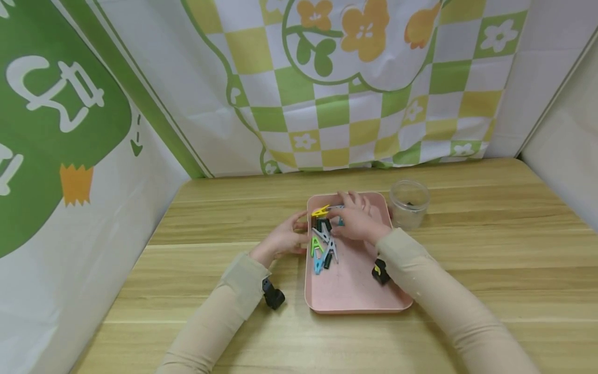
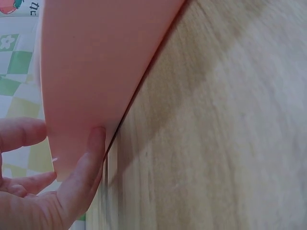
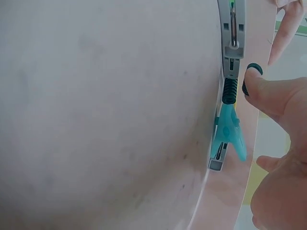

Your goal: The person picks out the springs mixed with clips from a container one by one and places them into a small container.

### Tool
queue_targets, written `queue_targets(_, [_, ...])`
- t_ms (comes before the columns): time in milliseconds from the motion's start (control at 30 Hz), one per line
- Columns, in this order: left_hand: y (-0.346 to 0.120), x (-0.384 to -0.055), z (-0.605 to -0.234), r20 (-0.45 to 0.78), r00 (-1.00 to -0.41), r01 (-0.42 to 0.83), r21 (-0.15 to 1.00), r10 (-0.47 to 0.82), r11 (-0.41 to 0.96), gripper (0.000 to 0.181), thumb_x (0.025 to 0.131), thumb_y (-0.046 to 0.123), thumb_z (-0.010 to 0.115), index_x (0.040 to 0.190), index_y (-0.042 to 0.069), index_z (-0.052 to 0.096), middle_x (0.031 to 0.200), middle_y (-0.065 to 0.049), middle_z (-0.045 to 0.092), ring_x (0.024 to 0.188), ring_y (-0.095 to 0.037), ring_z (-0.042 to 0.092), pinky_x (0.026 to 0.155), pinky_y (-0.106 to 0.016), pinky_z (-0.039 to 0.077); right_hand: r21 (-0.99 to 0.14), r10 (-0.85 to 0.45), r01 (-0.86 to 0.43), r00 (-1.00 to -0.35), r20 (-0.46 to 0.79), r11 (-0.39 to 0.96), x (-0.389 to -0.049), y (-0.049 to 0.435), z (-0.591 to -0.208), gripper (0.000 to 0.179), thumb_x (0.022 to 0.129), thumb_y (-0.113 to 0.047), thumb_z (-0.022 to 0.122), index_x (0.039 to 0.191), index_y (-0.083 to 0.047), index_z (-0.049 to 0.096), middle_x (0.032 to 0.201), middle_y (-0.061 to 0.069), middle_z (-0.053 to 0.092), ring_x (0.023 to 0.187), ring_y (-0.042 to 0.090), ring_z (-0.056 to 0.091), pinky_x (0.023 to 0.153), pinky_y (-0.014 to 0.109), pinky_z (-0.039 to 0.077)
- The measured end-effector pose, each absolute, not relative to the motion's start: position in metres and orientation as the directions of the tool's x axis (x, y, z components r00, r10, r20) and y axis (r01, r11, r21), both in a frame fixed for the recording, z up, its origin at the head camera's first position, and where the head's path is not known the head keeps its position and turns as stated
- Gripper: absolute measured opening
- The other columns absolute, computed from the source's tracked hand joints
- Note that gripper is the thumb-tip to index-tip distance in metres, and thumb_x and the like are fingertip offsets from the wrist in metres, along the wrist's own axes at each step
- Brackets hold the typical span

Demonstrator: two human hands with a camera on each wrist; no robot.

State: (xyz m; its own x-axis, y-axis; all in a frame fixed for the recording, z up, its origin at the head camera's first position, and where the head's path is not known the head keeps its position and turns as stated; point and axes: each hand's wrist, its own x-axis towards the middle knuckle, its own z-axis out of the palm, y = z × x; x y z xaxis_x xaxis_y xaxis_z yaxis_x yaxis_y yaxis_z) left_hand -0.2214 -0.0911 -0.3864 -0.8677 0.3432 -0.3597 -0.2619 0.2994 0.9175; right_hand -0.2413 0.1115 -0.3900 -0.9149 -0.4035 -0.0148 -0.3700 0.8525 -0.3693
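A pink tray (image 1: pixel 355 275) holds several plastic clothespins in grey, yellow, green and blue, plus dark coil springs (image 1: pixel 328 261), bunched along its left side. My left hand (image 1: pixel 286 238) is at the tray's left wall. In the left wrist view, one digit presses the outer wall while other fingertips reach the rim. Over the far part of the tray, my right hand (image 1: pixel 357 223) has its fingers spread among the pins. The right wrist view shows a digit against a dark coil (image 3: pixel 254 67), near a blue clothespin (image 3: pixel 229 129) and a grey clothespin (image 3: pixel 233 38).
A clear round jar (image 1: pixel 409 205) with something small and dark inside stands right of the tray's far end. Black wrist devices hang at the left wrist (image 1: pixel 273 294) and the right wrist (image 1: pixel 381 271). A patterned cloth (image 1: pixel 336 130) rises behind the wooden table (image 1: pixel 490 249).
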Motion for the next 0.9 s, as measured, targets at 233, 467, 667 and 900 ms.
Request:
queue_targets(233, [-0.0912,-0.2213,-0.3858,-0.356,-0.868,-0.258,0.919,0.346,0.299,0.075,0.090,-0.005,0.054,0.152,0.017,0.018,0.148,-0.022,0.032,0.116,-0.037,0.054,0.086,-0.045,0.056,-0.398,-0.404,-0.368,-0.915,-0.006,0.840,-0.2407,0.1120,-0.3872,0.036,0.085,-0.025,0.070,0.119,-0.017,0.064,0.156,0.021,0.012,0.141,0.046,0.003,0.110,0.066,0.000])
queue_targets(467, [-0.0918,-0.2207,-0.3859,-0.352,-0.868,-0.255,0.921,0.350,0.293,0.076,0.090,-0.006,0.054,0.152,0.016,0.017,0.148,-0.023,0.031,0.117,-0.038,0.053,0.087,-0.045,0.055,-0.423,-0.397,-0.356,-0.918,-0.010,0.833,-0.2406,0.1113,-0.3867,0.036,0.086,-0.025,0.069,0.120,-0.017,0.064,0.157,0.020,0.010,0.141,0.045,0.001,0.110,0.066,0.000])
queue_targets(667, [-0.0919,-0.2204,-0.3872,-0.342,-0.872,-0.249,0.926,0.351,0.284,0.076,0.089,-0.006,0.055,0.152,0.015,0.017,0.148,-0.024,0.031,0.117,-0.039,0.053,0.086,-0.045,0.056,-0.432,-0.396,-0.354,-0.918,-0.008,0.830,-0.2408,0.1123,-0.3874,0.036,0.085,-0.027,0.070,0.120,-0.017,0.064,0.156,0.019,0.012,0.140,0.044,0.001,0.109,0.068,0.000])
queue_targets(900, [-0.0917,-0.2203,-0.3869,-0.349,-0.872,-0.255,0.923,0.343,0.289,0.075,0.089,-0.005,0.055,0.152,0.017,0.019,0.148,-0.023,0.032,0.117,-0.038,0.054,0.086,-0.045,0.056,-0.427,-0.400,-0.356,-0.916,-0.016,0.831,-0.2411,0.1137,-0.3836,0.035,0.086,-0.026,0.069,0.119,-0.018,0.065,0.157,0.019,0.011,0.141,0.045,0.001,0.110,0.068,0.001])
